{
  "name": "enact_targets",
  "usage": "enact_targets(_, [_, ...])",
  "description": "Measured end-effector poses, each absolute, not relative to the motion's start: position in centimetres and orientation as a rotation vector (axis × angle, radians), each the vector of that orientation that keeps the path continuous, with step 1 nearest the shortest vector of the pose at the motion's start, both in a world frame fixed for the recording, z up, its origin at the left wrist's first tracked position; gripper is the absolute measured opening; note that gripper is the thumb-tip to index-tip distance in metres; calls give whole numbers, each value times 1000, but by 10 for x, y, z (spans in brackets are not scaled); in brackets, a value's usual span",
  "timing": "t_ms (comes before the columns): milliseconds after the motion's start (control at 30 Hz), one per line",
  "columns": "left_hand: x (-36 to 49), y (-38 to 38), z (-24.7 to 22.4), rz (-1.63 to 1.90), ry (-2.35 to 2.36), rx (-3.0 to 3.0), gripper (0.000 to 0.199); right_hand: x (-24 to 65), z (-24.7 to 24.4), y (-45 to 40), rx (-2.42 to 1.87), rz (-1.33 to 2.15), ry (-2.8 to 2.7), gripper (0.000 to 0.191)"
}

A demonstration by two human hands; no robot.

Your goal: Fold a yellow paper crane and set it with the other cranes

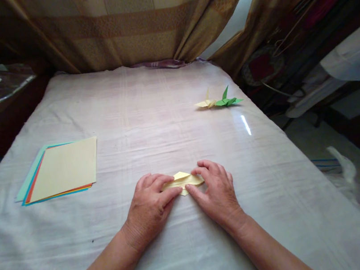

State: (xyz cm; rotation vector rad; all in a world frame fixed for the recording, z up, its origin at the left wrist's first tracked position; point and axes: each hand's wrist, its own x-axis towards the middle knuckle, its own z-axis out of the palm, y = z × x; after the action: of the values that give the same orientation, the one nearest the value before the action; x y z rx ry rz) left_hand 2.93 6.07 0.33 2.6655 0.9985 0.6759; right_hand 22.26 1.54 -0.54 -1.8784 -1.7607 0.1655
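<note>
A small folded piece of pale yellow paper [184, 181] lies on the cloth-covered surface in front of me. My left hand [151, 198] grips its left side, with the thumb on the near part and the fingers along the far edge. On the other side my right hand [215, 189] holds it the same way, thumb tip close to the left thumb. Pointed flaps stick out at the paper's far and near edges between the hands. Both its left and right ends are partly covered by my fingers.
At the left lies a stack of coloured paper sheets [66, 167], cream on top. A cream origami crane [207, 103] and a green origami crane [227, 101] stand side by side at the back right. A whitish cloth [123, 116] covers the surface; curtains [117, 31] hang behind it.
</note>
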Motion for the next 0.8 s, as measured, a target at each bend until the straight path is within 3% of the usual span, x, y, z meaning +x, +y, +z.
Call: enact_targets(800, [27, 57, 3, 550, 986, 2758, 30, 222, -8, 17, -1910, 156, -1768, 26])
